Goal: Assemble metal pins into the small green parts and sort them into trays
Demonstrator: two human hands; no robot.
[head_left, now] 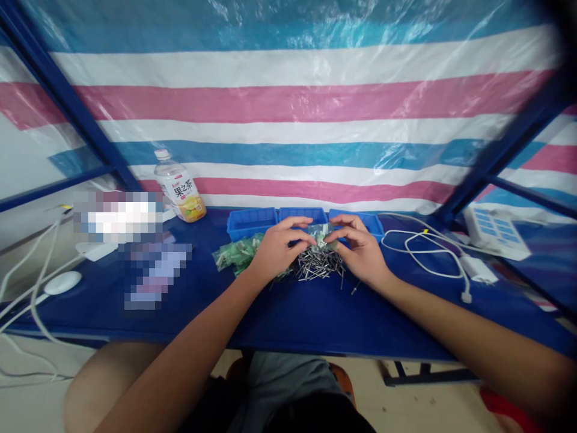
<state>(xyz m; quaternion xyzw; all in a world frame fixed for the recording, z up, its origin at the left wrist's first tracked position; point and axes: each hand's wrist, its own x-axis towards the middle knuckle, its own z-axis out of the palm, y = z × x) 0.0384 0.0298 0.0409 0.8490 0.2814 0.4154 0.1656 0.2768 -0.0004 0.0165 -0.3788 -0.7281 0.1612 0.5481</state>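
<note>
Small clear bag (321, 230), in the head view, held up between left hand (283, 242) and right hand (358, 245), just above a heap of thin metal pins (319, 267) and in front of the middle bin (301, 214). Left hand with thumb and fingers bent toward one side of the bag, seemingly pinching its edge with the tips; right hand in similar manner at the opposite side, thumb lower, forefinger upon the plastic. Held from two sides probably for spreading the soft film, and with fingertips only, perhaps for not hiding so small a thing. Contents of the bag too blurred to tell. Near the left hand, a loose pile of greenish bags (238, 255), partly covered by this hand; near the right hand, one pin lying apart from the heap, on the blue table (293, 325). Both piles placed centrally, likely for short reach. Behind them, in a row with the middle one, left bin (252, 223) and right bin (363, 224), at the back probably for leaving room to the forearms. Farther left, a drink bottle (180, 189), standing upright near the striped sheet (293, 102). Farther right, a white cable (466, 297) in loose loops beside a white adapter (478, 269), apart from the pins, perhaps against tangling.
</note>
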